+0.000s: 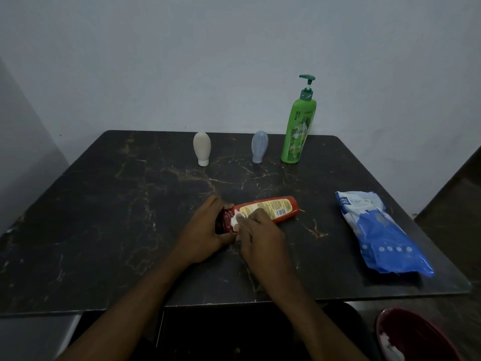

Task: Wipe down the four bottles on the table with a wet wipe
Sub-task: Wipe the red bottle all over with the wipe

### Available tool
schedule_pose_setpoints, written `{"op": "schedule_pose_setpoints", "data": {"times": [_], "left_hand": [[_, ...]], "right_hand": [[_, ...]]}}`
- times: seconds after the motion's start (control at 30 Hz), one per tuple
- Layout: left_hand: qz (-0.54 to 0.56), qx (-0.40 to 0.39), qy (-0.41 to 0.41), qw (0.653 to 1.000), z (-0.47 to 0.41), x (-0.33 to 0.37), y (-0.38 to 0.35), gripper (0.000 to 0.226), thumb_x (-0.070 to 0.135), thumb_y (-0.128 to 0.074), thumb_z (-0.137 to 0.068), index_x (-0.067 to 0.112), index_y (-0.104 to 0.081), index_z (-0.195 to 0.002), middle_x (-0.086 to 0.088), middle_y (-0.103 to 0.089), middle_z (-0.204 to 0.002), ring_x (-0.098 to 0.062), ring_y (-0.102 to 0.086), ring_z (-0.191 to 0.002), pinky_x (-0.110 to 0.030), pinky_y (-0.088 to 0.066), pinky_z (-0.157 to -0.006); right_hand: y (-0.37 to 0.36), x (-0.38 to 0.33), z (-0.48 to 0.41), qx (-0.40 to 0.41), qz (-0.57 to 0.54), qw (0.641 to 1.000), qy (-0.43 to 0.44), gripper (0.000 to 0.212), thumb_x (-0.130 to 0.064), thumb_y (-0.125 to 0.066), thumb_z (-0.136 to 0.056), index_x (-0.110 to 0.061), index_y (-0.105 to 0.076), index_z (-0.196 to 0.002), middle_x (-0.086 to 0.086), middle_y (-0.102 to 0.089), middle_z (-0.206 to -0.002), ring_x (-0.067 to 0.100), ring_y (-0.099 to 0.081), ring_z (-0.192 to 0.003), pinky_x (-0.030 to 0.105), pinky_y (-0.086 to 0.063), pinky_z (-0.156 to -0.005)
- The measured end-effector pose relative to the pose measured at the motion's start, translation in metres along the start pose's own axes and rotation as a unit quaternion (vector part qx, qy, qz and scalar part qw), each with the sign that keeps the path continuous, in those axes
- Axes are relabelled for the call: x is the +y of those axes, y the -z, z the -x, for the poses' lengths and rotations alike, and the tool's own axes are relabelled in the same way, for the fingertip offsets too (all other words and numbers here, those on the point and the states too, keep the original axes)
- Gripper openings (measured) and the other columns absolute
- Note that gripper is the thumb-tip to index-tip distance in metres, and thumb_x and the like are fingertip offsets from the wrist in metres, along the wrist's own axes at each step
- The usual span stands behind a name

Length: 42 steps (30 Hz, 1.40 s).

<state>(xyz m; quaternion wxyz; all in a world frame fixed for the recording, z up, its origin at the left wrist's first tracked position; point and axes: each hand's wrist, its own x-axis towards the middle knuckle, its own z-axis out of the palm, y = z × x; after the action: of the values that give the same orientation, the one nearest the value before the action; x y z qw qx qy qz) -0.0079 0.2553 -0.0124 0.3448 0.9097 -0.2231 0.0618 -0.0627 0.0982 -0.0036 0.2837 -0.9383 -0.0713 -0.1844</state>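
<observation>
1. On the dark marbled table [104, 204], the left hand [208, 227] clasps the capped end of a lying red bottle [281, 208].
2. The right hand [260, 230] presses a crumpled white wet wipe [238, 219] onto its label.
3. Behind stand a beige teardrop bottle [202, 148], a blue ribbed bottle [259, 146] and a green pump bottle [298, 131]; a crinkly blue wipes pack [382, 230] lies to the right.

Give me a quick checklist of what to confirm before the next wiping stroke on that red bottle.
1. Red bottle steadied: ok, it lies on its side on the table with the left hand gripping its near end.
2. Wipe in contact: ok, the right hand presses it onto the bottle near the label.
3. Room to stroke: ok, nothing lies near the bottle's far end.
4. Other bottles waiting: ok, the beige bottle, blue bottle and green pump bottle stand upright at the back.
5. Wipe pack within reach: ok, it lies to the right.
6. Wipe still wet enough: cannot tell.
</observation>
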Motion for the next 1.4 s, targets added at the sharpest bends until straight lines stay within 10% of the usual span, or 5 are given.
{"op": "schedule_pose_setpoints", "data": {"times": [0.3,0.47,0.63,1.13,1.4], "left_hand": [[0.006,-0.02,0.011,1.0,-0.004,-0.002,0.001,0.07,0.044,-0.085,-0.074,0.029,-0.049,-0.131,0.019,-0.042,-0.122,0.002,-0.045,-0.107,-0.009,-0.037,-0.079],[0.011,-0.014,0.009,1.0,-0.002,-0.001,0.0,0.069,0.042,-0.086,-0.073,0.03,-0.051,-0.13,0.017,-0.046,-0.125,0.0,-0.048,-0.11,-0.01,-0.039,-0.081],[0.021,0.01,-0.023,0.999,0.0,-0.001,0.0,0.054,0.034,-0.086,-0.074,0.028,-0.056,-0.119,0.016,-0.05,-0.112,0.002,-0.052,-0.1,-0.017,-0.043,-0.079],[0.012,-0.008,-0.01,1.0,0.0,0.0,-0.001,0.065,0.037,-0.087,-0.074,0.033,-0.048,-0.126,0.018,-0.044,-0.124,-0.002,-0.048,-0.113,-0.017,-0.046,-0.089],[0.032,0.009,-0.023,0.999,0.003,0.007,0.003,0.058,0.028,-0.088,-0.071,0.046,-0.043,-0.103,0.022,-0.048,-0.108,0.002,-0.052,-0.099,-0.018,-0.043,-0.078]], "right_hand": [[0.048,0.087,-0.028,0.012,-0.002,0.969,-0.248,0.015,-0.027,-0.054,-0.096,-0.015,-0.061,-0.101,-0.001,-0.059,-0.097,0.006,-0.057,-0.079,0.02,-0.046,-0.067],[0.019,0.043,-0.02,0.026,-0.016,0.987,-0.156,0.018,-0.029,-0.052,-0.098,-0.023,-0.062,-0.111,-0.007,-0.059,-0.105,-0.003,-0.048,-0.073,0.009,-0.035,-0.059],[0.0,-0.005,-0.004,-0.007,0.0,1.0,0.007,0.032,-0.02,-0.051,-0.098,-0.018,-0.059,-0.128,-0.002,-0.056,-0.112,0.008,-0.054,-0.09,0.027,-0.051,-0.08],[0.043,0.075,-0.036,0.033,0.034,0.979,-0.199,0.029,-0.028,-0.048,-0.1,-0.02,-0.059,-0.125,-0.001,-0.054,-0.115,0.004,-0.052,-0.087,0.014,-0.035,-0.065],[0.011,-0.007,-0.028,-0.04,0.042,0.998,-0.011,0.049,-0.02,-0.07,-0.084,-0.026,-0.053,-0.129,-0.004,-0.046,-0.123,0.01,-0.051,-0.108,0.03,-0.045,-0.097]]}}
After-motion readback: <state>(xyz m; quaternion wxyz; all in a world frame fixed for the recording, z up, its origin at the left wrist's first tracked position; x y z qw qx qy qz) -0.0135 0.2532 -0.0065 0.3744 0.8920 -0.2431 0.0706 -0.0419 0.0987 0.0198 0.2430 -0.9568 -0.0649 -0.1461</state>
